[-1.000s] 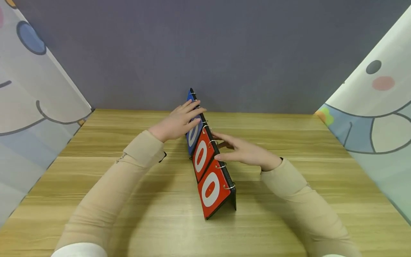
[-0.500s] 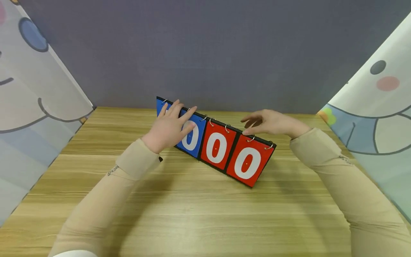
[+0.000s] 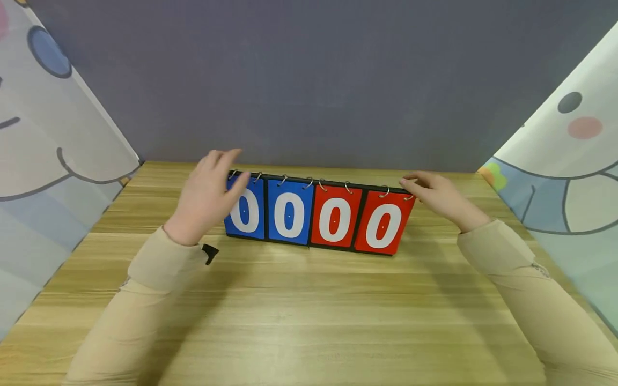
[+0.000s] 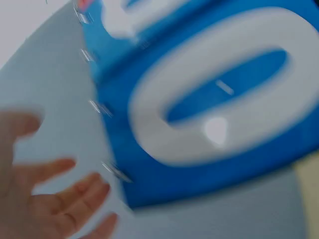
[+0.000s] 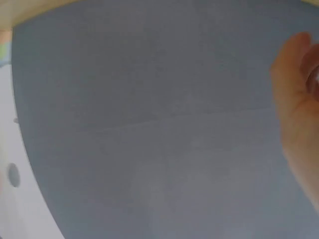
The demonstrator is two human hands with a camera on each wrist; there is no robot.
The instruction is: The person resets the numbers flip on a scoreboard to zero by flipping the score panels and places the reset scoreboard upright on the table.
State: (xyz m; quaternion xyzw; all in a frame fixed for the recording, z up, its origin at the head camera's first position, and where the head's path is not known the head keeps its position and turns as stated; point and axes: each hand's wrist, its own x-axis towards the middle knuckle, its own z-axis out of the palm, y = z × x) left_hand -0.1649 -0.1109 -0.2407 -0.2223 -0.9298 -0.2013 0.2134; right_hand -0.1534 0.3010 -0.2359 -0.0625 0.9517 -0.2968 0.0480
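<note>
A flip scoreboard (image 3: 311, 214) stands tilted on the table, its front facing me. Two blue cards (image 3: 289, 212) on the left and two red cards (image 3: 336, 217) on the right each show a white 0, hung on metal rings. My left hand (image 3: 205, 193) is at its left end with fingers spread, covering part of the outer blue card; the left wrist view shows this hand (image 4: 60, 194) beside the ringed edge, blurred and holding nothing. My right hand (image 3: 441, 198) pinches the upper right corner, thumb in front and fingers behind. In the right wrist view only the curled hand (image 5: 296, 109) shows.
The scoreboard stands on a wood-grain table (image 3: 309, 316). A grey panel (image 3: 309, 80) rises behind it. Cartoon-printed panels stand at both sides, the left panel (image 3: 53, 128) and the right panel (image 3: 565, 139). A small black piece (image 3: 210, 253) shows by my left cuff.
The scoreboard has turned from nearly end-on to facing me, its right end swinging away and to the right with my right hand. My left hand has moved left and come off its front.
</note>
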